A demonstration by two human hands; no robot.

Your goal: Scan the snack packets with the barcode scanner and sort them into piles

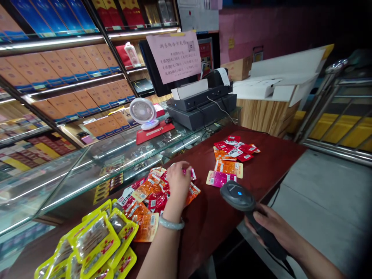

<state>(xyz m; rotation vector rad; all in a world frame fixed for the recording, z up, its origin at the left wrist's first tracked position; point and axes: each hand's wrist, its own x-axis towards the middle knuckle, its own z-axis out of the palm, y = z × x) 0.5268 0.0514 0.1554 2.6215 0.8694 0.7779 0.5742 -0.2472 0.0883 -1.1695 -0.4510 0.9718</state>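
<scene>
My right hand point(271, 224) is wrapped around the handle of a dark barcode scanner point(238, 195), which has a small blue light on top. The scanner head is just below a magenta snack packet point(221, 179) lying on the table. My left hand point(178, 179), with a pale bangle point(171, 223) at the wrist, is over a pile of red and orange snack packets point(154, 193). Its fingers are curled on a small magenta packet point(193, 174), partly hidden behind them. A second group of red and orange packets point(232, 151) lies farther back.
Yellow-edged packs point(95, 236) are heaped at the front left of the dark red table point(200, 232). Behind it runs a glass counter point(95, 170) with a small white fan point(143, 112) and a register with printer point(203, 104). A metal railing point(319, 100) stands at right.
</scene>
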